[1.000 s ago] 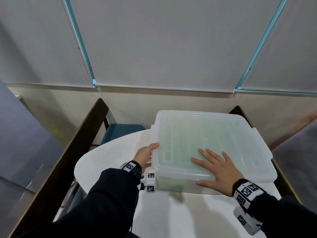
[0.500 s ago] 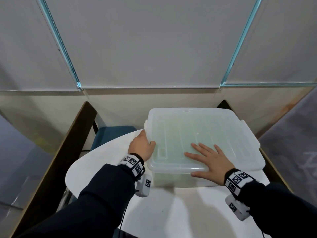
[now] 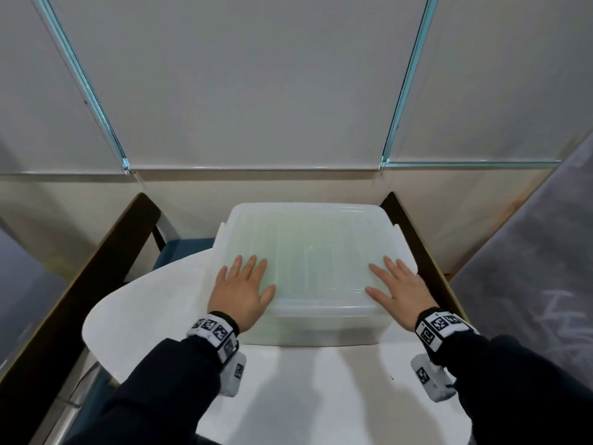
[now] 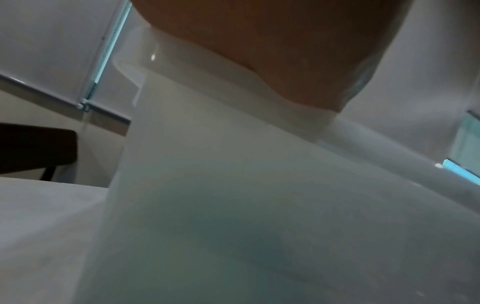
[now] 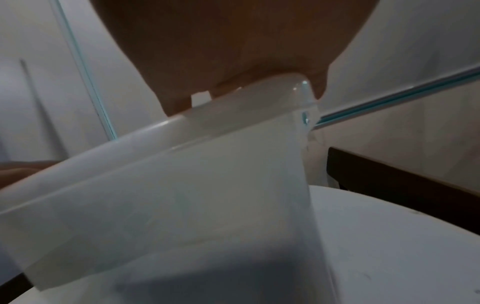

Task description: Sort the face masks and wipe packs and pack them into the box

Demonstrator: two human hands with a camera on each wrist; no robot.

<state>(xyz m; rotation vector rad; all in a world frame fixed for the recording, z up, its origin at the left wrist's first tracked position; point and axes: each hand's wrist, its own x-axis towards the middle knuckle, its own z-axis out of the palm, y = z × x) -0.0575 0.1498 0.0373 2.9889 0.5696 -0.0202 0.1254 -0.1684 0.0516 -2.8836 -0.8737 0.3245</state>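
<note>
A translucent plastic box (image 3: 314, 329) stands on the white round table (image 3: 144, 316), with its lid (image 3: 314, 248) on. Faint green shows through the lid; the contents cannot be made out. My left hand (image 3: 242, 289) lies flat, fingers straight, on the lid's near left corner. My right hand (image 3: 399, 290) lies flat on the near right corner. In the left wrist view the palm (image 4: 272, 47) presses on the lid's rim above the box wall (image 4: 233, 205). From the right wrist the palm (image 5: 228, 51) sits on the lid's corner (image 5: 285, 90).
Dark wooden rails (image 3: 106, 261) run along both sides of the table, the right one (image 3: 417, 245) close to the box. A teal chair seat (image 3: 183, 248) shows behind the table at the left. A grey wall with blinds (image 3: 256, 91) stands beyond.
My left hand left the box's left side and now lies flat on the lid. My right hand slid from the lid's middle to its near right corner. The view turned square to the box.
</note>
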